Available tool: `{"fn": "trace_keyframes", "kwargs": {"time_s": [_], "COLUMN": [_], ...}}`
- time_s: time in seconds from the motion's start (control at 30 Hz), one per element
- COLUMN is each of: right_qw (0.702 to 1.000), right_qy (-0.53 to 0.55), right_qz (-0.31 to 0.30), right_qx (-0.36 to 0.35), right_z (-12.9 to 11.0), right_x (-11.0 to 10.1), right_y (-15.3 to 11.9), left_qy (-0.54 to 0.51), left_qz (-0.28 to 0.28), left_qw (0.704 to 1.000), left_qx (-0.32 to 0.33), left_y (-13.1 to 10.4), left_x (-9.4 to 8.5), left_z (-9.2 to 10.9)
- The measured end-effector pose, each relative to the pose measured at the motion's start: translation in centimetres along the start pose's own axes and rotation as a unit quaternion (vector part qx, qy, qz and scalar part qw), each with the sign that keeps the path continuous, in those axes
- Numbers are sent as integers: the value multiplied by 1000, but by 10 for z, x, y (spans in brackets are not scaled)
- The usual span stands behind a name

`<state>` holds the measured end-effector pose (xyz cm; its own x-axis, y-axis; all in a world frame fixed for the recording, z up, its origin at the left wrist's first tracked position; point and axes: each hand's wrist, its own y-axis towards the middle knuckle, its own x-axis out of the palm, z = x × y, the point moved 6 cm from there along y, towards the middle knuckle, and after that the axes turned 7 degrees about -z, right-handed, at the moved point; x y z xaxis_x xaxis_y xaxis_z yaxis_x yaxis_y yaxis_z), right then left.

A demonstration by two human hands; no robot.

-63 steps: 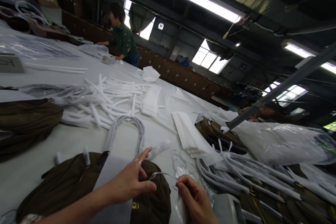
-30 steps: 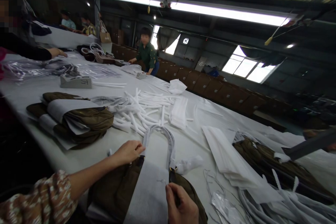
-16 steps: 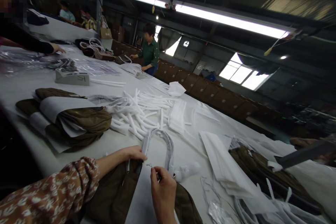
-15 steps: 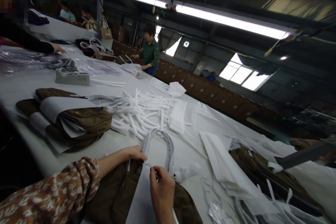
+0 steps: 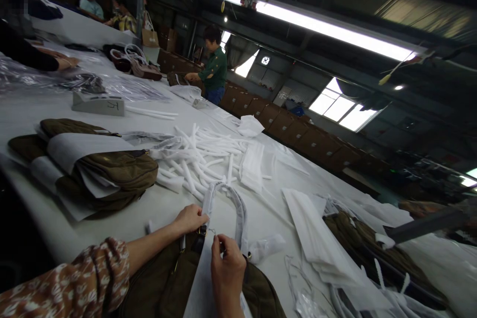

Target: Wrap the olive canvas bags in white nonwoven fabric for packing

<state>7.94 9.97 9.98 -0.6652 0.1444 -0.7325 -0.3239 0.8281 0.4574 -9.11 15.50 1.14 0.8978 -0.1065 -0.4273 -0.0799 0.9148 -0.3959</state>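
Note:
An olive-brown bag (image 5: 160, 278) lies in front of me, with a white sheet (image 5: 201, 278) down its middle. Its arched handle (image 5: 240, 203) stands up, wrapped in whitish film. At the handle's left foot, beside a dark tab with a gold buckle (image 5: 202, 230), my left hand (image 5: 191, 218) is closed with its fingertips on the wrapping. My right hand (image 5: 228, 263), just right of it over the sheet, pinches a thin string (image 5: 212, 231); the string's far end is hard to make out. A crumpled clear wrap (image 5: 266, 244) lies by the handle's right foot.
White foam tubes (image 5: 201, 159) lie piled beyond the bag. Stacked olive bags (image 5: 115, 174) sit left, near a grey tape dispenser (image 5: 99, 104). White sheets (image 5: 316, 238) and another bag (image 5: 365, 243) are at right. Co-workers stand around the far side, one in green (image 5: 215, 69).
My left hand has shifted slightly left, so the buckle at the handle's foot now shows. My right hand still pinches the string. The co-worker's dark sleeve at far left has drawn back.

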Motion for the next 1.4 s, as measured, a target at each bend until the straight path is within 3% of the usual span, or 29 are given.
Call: {"fn": "trace_keyframes", "kwargs": {"time_s": [0.3, 0.6, 0.8, 0.9, 1.0, 1.13, 1.3, 1.4], "right_qw": [998, 991, 984, 983, 986, 988, 989, 988], "right_qy": [-49, -103, -81, -45, -40, -49, -8, 29], "right_qz": [-23, -89, -135, -128, -111, -99, -111, -128], "right_qx": [-32, 18, 89, 122, 118, 107, 101, 81], "right_z": [-12, -4, 3, 7, 8, 7, 9, 9], "right_x": [12, 36, 46, 45, 44, 46, 47, 41], "right_y": [3, 1, 4, 5, 4, 3, 4, 7], "left_qy": [-150, -253, -280, -285, -277, -244, -195, -167], "left_qz": [-47, -66, -187, -258, -290, -257, -157, -89], "left_qw": [988, 965, 939, 918, 910, 929, 962, 973], "left_qx": [-7, 16, 70, 97, 106, 108, 106, 128], "left_y": [2, -2, -13, -21, -24, -17, -8, -17], "left_x": [5, 8, 5, 2, 1, 2, -1, -13], "left_z": [5, 8, 4, 2, -2, -9, -21, -20]}}
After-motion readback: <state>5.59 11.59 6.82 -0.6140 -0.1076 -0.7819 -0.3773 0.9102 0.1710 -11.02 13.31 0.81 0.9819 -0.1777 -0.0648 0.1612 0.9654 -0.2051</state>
